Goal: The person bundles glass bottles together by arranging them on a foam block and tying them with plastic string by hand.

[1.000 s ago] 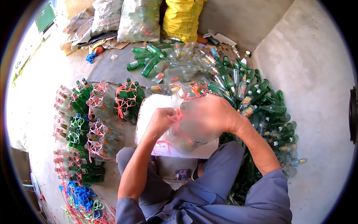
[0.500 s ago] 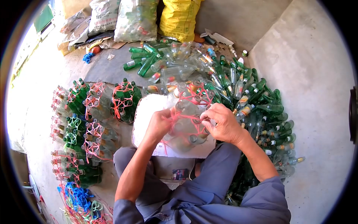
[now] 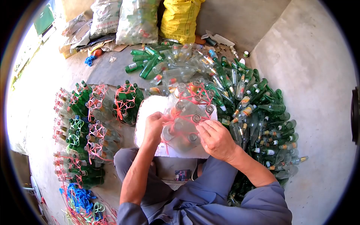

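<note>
A cluster of clear glass bottles (image 3: 181,135) stands upright on a white padded board (image 3: 145,107) between my knees. Pink plastic string (image 3: 195,98) is laced around the bottle necks. At the cluster's left side, my left hand (image 3: 153,127) is closed on gathered strands of the string. My right hand (image 3: 217,138) is at the right side, thumb and fingers pinched on the string close beside the front bottle necks. The fingertips partly cover what they grip.
Tied bundles of bottles (image 3: 127,101) stand in rows on the left. Loose green and clear bottles (image 3: 272,108) are heaped behind and right. Tangled blue string (image 3: 80,198) lies at lower left. Filled sacks, one yellow (image 3: 179,18), stand at the back.
My right hand has moved down and slightly left, from the right-hand bottle necks to the front ones. My left hand has shifted slightly left and down, still holding the string.
</note>
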{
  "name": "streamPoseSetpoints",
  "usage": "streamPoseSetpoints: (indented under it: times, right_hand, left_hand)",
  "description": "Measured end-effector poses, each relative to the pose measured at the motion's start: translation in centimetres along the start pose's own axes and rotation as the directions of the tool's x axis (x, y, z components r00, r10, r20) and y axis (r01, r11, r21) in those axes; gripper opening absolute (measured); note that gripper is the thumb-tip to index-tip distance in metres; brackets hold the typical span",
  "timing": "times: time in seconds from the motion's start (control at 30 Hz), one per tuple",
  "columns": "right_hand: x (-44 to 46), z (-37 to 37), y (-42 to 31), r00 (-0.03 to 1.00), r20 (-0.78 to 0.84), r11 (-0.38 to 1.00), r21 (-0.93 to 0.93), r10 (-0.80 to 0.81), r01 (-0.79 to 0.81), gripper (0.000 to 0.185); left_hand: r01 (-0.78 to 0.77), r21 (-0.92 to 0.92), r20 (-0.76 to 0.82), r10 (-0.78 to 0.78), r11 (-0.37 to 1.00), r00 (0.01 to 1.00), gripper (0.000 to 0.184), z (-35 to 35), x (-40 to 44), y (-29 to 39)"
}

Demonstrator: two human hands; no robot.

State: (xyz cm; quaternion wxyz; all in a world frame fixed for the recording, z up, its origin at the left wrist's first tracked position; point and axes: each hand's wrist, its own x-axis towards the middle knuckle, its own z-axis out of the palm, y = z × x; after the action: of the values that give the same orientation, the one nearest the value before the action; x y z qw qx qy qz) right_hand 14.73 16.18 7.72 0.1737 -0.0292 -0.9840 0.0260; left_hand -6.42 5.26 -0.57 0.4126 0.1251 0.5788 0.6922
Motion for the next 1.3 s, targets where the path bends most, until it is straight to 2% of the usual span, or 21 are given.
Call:
streamPoseSetpoints:
  times: [0.17,0.3,0.33,0.43,0.53,0.63,0.67,0.77,0.8,0.9,0.93,1.03,1.17,1.27,1.3]
  right_hand:
    - [0.1,0.0,-0.3,0.997,-0.069,1.0,-0.009,-0.023,0.023,0.038]
    - [0.0,-0.1,-0.6,0.991,-0.11,0.997,-0.044,-0.073,0.069,0.035]
    - [0.1,-0.1,-0.7,0.99,-0.11,0.995,-0.054,-0.087,0.082,0.034]
    - [0.5,-0.2,-0.5,0.993,-0.106,0.999,0.008,-0.045,0.046,0.03]
    - [1.0,-0.6,-0.1,0.995,-0.078,0.992,0.114,0.068,-0.059,0.027]
    - [3.7,-2.3,0.0,0.981,-0.189,0.997,-0.048,0.051,-0.061,0.027]
    - [4.1,-1.9,0.4,0.971,-0.213,0.99,-0.061,0.112,-0.128,0.04]
    - [5.4,0.4,1.9,0.919,-0.221,0.945,0.043,0.326,-0.325,0.055]
    - [5.6,1.5,2.5,0.915,-0.191,0.931,-0.016,0.354,-0.364,0.072]
    - [7.3,3.4,2.1,0.895,-0.176,0.908,-0.014,0.41,-0.419,0.08]
    - [7.8,4.1,1.8,0.885,-0.132,0.892,-0.011,0.446,-0.451,0.089]
    - [8.6,4.6,1.1,0.874,-0.106,0.879,-0.004,0.474,-0.477,0.088]
    - [8.5,5.0,1.2,0.887,-0.072,0.884,-0.079,0.456,-0.461,0.084]
    - [8.5,4.9,1.1,0.877,-0.057,0.869,-0.119,0.477,-0.48,0.081]
    - [8.5,4.9,1.1,0.878,-0.055,0.869,-0.121,0.476,-0.479,0.08]
  left_hand:
    - [-0.032,0.032,-0.045,0.034,0.999,0.998,0.023,-0.7,1.2,-2.5]
    - [0.075,0.002,-0.088,-0.075,0.997,0.993,0.021,-2.6,1.0,-1.5]
    - [0.06,-0.016,-0.107,-0.061,0.998,0.992,0.021,-2.4,0.8,-1.3]
    - [0.06,0.02,-0.101,-0.058,0.998,0.993,0.021,-2.7,0.0,-1.1]
    - [0.06,0.047,-0.064,-0.057,0.997,0.996,0.02,-3.0,-0.2,-1.0]
    - [0.114,-0.025,0.04,-0.113,0.993,0.993,0.019,-4.1,0.4,-1.4]
    - [0.096,-0.051,0.042,-0.094,0.994,0.995,0.018,-4.2,0.5,-1.6]
    - [0.046,-0.16,0.078,-0.034,0.986,0.996,0.018,-4.3,1.0,-2.2]
    - [0.032,-0.22,0.104,-0.009,0.975,0.995,0.019,-4.5,1.2,-2.4]
    - [0.018,-0.342,0.091,0.014,0.94,0.996,0.02,-3.6,0.3,-1.1]
    - [0.016,-0.374,0.07,0.011,0.927,0.997,0.02,-3.2,0.0,-0.7]
    - [-0.019,-0.491,0.129,0.094,0.871,0.987,0.019,-3.1,0.0,-0.8]
    - [0.031,-0.656,0.177,0.114,0.754,0.978,0.015,-2.4,0.4,-1.0]
    - [0.124,-0.747,0.281,0.141,0.653,0.949,0.013,-2.2,0.6,-0.6]
    - [0.12,-0.756,0.242,0.105,0.644,0.965,0.013,-2.0,1.1,-0.7]
